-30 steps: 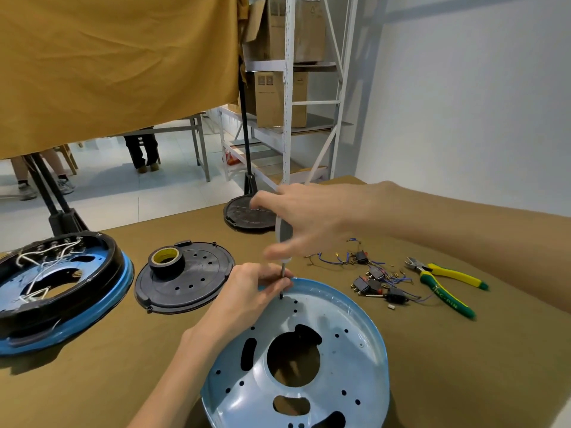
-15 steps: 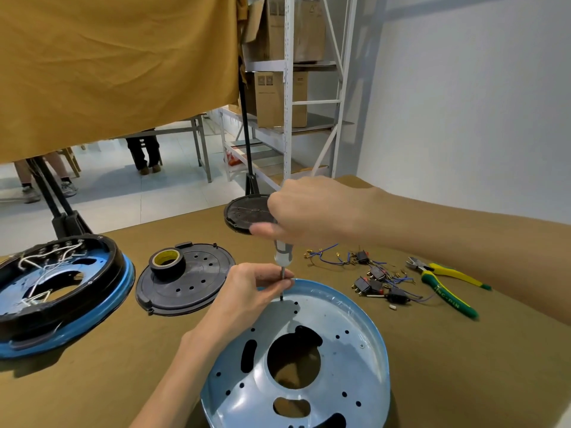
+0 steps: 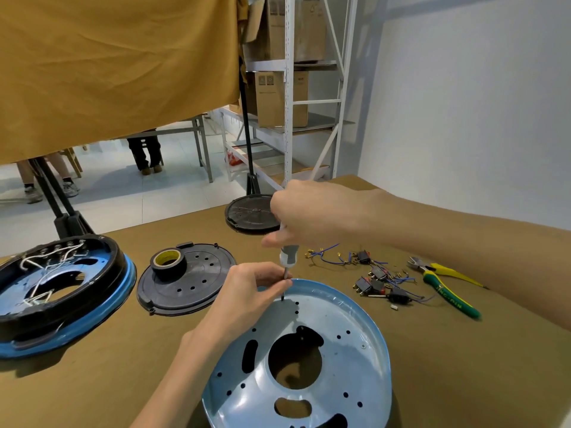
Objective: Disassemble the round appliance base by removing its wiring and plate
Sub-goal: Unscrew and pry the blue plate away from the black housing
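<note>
Blue metal plate point(image 3: 336, 350) sits on the bench point(image 3: 463, 366) at 6 o'clock, tilted up. Right hand point(image 3: 312, 214) grips the screwdriver point(image 3: 289, 257) handle, tip down near the plate's far rim. Left hand point(image 3: 256, 291) pinches the shaft. Loose wiring point(image 3: 380, 276) lies at 2 o'clock beside pliers point(image 3: 445, 284); another base point(image 3: 58, 291) sits at 9.

Right hand point(image 3: 312, 214) curled in a fist from above, forearm stretched across; left hand point(image 3: 250, 291) below, fingertips point(image 3: 285, 283) pinched together.
</note>
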The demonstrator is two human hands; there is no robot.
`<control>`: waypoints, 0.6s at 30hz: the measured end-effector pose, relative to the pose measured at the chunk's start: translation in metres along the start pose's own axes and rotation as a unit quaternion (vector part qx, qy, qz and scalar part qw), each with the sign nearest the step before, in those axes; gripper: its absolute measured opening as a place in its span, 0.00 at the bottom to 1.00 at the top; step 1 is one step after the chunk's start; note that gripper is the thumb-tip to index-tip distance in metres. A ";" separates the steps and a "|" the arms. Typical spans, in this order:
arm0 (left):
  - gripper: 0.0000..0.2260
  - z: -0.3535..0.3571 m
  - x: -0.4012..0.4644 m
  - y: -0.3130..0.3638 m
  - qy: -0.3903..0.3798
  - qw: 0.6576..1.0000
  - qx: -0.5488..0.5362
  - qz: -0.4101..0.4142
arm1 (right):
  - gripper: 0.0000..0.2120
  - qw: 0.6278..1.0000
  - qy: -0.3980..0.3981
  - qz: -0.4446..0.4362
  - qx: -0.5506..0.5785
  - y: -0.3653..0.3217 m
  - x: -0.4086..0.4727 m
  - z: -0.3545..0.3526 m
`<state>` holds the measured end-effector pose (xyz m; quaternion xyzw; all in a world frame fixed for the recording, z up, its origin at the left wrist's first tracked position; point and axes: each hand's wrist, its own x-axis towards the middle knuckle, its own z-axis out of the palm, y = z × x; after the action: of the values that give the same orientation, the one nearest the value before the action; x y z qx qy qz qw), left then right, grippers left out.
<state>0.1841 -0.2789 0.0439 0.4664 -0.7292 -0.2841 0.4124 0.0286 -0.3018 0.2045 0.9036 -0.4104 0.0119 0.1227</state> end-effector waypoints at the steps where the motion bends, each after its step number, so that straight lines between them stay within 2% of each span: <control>1: 0.07 0.000 -0.001 0.001 -0.010 1.000 -0.008 -0.003 | 0.18 0.999 -0.015 -0.015 0.036 0.002 0.001 -0.003; 3: 0.08 0.000 -0.001 0.001 -0.017 1.000 -0.020 -0.009 | 0.07 0.992 -0.063 -0.058 0.089 0.006 0.001 -0.012; 6: 0.05 0.000 0.000 0.000 0.008 1.000 -0.006 -0.014 | 0.19 0.979 -0.121 -0.083 0.143 0.008 0.000 -0.019; 8: 0.03 -0.001 0.002 0.000 0.022 0.999 -0.011 -0.021 | 0.20 0.991 -0.081 -0.032 0.104 0.002 -0.002 -0.015; 11: 0.01 -0.001 0.003 0.001 0.020 0.999 -0.012 -0.022 | 0.24 0.999 -0.001 0.019 -0.031 -0.008 -0.001 -0.006; 12: 0.01 -0.001 0.003 0.000 0.021 0.999 -0.009 -0.022 | 0.21 1.000 -0.010 0.004 -0.022 -0.010 0.001 -0.007; 14: 0.03 -0.003 0.001 0.000 0.008 1.000 -0.006 -0.025 | 0.06 0.995 -0.073 -0.041 0.049 -0.008 0.002 -0.019; 15: 0.05 -0.002 0.000 0.000 -0.007 1.000 -0.009 -0.026 | 0.04 0.989 -0.108 -0.072 0.075 -0.005 0.003 -0.025; 17: 0.08 -0.001 -0.002 0.000 -0.027 0.999 -0.004 -0.025 | 0.15 0.974 -0.168 -0.119 0.096 -0.001 0.002 -0.031; 18: 0.08 0.000 -0.001 0.000 -0.027 0.999 0.004 -0.027 | 0.18 0.973 -0.168 -0.115 0.104 0.001 0.001 -0.030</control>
<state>0.1843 -0.2774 0.0437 0.4796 -0.7285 -0.3048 0.3825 0.0313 -0.2962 0.2334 0.9417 -0.3146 -0.1117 -0.0425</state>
